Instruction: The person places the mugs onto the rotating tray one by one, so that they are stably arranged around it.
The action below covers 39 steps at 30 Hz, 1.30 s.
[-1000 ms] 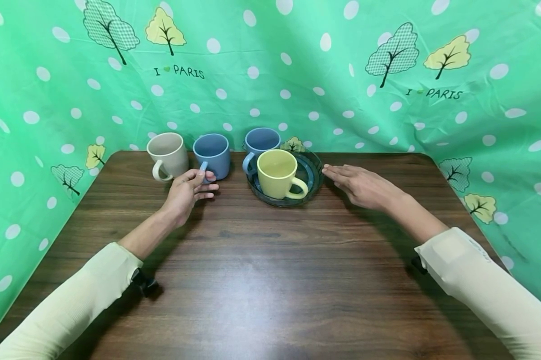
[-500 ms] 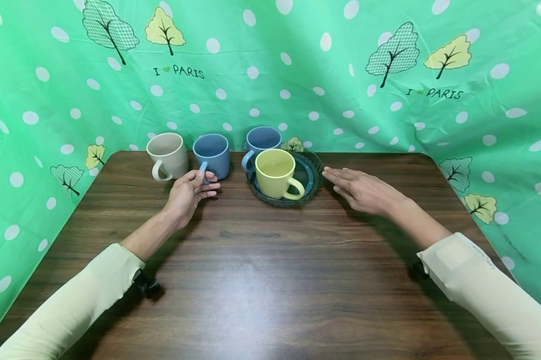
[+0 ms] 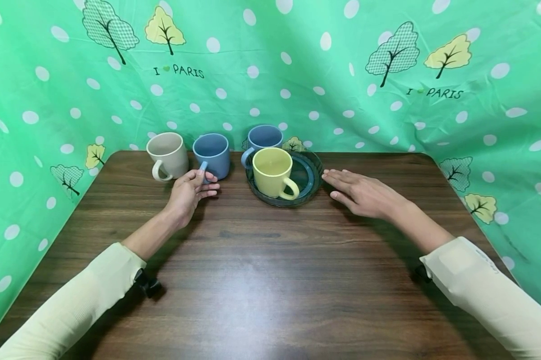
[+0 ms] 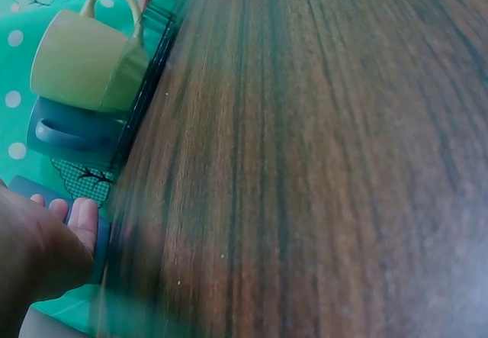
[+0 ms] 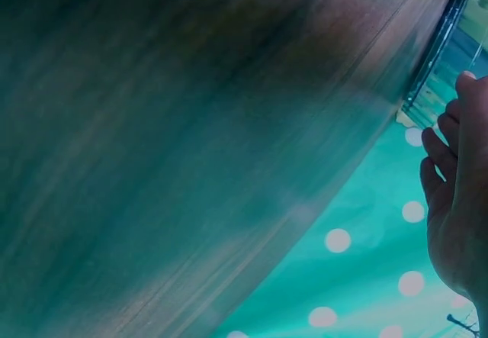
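In the head view, my left hand (image 3: 186, 195) pinches the handle of a blue mug (image 3: 212, 154) standing upright on the table; its other fingers are loosely spread below. A grey-white mug (image 3: 168, 155) stands just left of that. Right of it sits a dark clear glass dish (image 3: 313, 182) holding a yellow mug (image 3: 272, 172), handle to the right, and a second blue mug (image 3: 264, 136) behind, partly hidden. My right hand (image 3: 365, 194) is flat with straight fingers, its fingertips at the dish's right rim. Whether they touch the glass is hard to tell.
All of it stands along the back edge of a brown wood-grain table (image 3: 270, 280). A green polka-dot cloth (image 3: 297, 65) hangs right behind and at both sides.
The yellow mug has shifted slightly left and the blue mug behind it slightly right, as the dish turns a little. My right hand has slid slightly nearer me; my left stays nearly still.
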Tool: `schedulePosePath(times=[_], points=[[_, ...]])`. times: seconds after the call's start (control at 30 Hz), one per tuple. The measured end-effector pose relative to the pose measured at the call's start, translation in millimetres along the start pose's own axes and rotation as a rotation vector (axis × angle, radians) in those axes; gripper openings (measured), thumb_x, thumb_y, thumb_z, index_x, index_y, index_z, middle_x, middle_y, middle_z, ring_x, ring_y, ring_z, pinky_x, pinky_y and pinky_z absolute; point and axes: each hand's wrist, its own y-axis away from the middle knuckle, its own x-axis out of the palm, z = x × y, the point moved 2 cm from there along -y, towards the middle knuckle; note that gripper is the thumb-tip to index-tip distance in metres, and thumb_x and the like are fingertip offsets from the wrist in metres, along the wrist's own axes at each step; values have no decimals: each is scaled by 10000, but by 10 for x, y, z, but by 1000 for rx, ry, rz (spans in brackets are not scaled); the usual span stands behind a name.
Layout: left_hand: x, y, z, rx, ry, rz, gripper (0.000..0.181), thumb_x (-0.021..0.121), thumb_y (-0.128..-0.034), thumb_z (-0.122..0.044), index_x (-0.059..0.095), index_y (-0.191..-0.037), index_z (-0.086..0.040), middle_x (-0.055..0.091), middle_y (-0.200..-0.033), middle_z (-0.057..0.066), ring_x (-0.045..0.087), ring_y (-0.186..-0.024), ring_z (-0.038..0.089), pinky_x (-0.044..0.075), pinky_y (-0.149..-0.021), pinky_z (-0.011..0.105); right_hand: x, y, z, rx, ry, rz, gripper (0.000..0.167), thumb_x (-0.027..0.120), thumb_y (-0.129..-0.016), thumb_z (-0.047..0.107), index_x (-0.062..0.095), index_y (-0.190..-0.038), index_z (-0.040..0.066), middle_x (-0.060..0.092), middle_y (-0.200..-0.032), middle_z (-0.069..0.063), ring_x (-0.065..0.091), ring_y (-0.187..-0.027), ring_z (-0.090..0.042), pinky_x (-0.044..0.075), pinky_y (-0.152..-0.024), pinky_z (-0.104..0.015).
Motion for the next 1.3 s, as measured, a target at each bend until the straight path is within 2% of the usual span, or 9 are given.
schedulePosePath(times=[0.37, 0.47, 0.57, 0.7, 0.8, 1.07, 1.3], points=[[13, -34, -5, 14, 47, -9, 370, 421, -1243, -320, 632, -1080, -64, 744, -1028, -5, 789, -957, 146, 663, -952, 278, -5, 34, 62, -35, 15, -21, 566, 623, -1174, 258, 506, -1689, 54, 512, -1746, -199, 498, -1622, -438, 403, -1343, -628], [1, -34, -12, 9, 19, -5, 389, 418, -1242, -352, 637, -1086, -71, 752, -1045, -23, 790, -965, 132, 667, -929, 272, -2, 38, 71, -35, 15, -15, 573, 623, -1174, 261, 499, -1693, 54, 503, -1751, -202, 491, -1627, -437, 402, -1348, -624], [-3, -26, -22, 0, -26, 6, 395, 402, -1242, -369, 639, -1174, -60, 743, -1136, -8, 784, -987, 112, 670, -902, 270, -2, 45, 78, -34, 18, -10, 573, 618, -1176, 265, 495, -1697, 60, 498, -1756, -195, 486, -1634, -428, 401, -1348, -623], [10, -18, -33, -1, -54, 34, 480, 349, -1243, -366, 607, -1387, 13, 711, -1280, 43, 785, -1003, 92, 673, -900, 266, -3, 50, 94, -45, 25, -15, 569, 625, -1174, 260, 504, -1691, 58, 506, -1751, -193, 492, -1631, -422, 407, -1340, -628], [22, -20, -33, 8, -46, 40, 522, 322, -1241, -348, 571, -1455, 58, 712, -1279, 40, 788, -995, 85, 669, -912, 255, -4, 51, 110, -48, 28, -17, 569, 627, -1173, 264, 508, -1688, 55, 509, -1749, -191, 498, -1629, -416, 411, -1339, -621], [51, -27, -4, 22, 7, -1, 396, 358, -1231, -326, 613, -1288, -28, 739, -1040, -62, 789, -934, 67, 637, -848, 222, -9, 71, 149, -35, 29, -4, 580, 633, -1172, 282, 501, -1696, 72, 509, -1750, -187, 500, -1629, -407, 408, -1345, -612], [56, -47, 23, 19, 76, -31, 325, 386, -1230, -301, 618, -1160, -85, 718, -953, -63, 771, -882, 61, 605, -812, 201, -13, 78, 180, -59, 41, -13, 580, 656, -1159, 274, 521, -1681, 58, 536, -1727, -198, 526, -1609, -414, 434, -1329, -619]])
